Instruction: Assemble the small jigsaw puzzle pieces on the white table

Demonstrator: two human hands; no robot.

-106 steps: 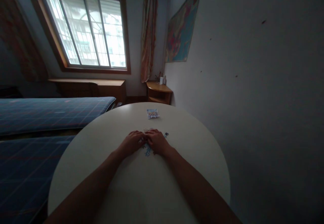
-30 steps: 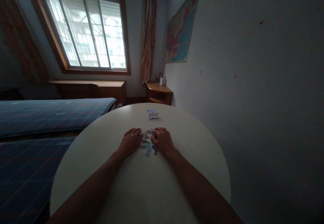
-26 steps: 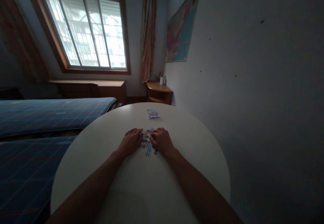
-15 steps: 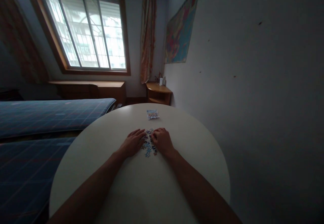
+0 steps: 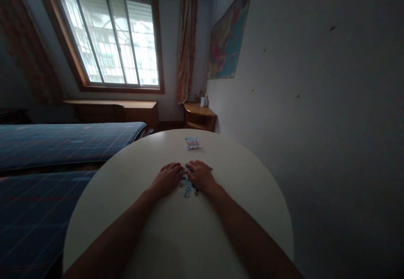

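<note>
Small blue-and-brown jigsaw-like pieces, inward from the far edge of the round white tabletop: likely light, stiff, best pinched by rims; left hand and right hand half-curled over them, hold indiscernible.

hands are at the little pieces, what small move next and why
Probably ease the right hand outward a little: it and the left hand seem to cover part of the small pieces, the rest showing between them and on the near side.

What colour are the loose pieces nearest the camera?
Mostly light blue, some darker; the pieces show in the head view, the only one.
</note>
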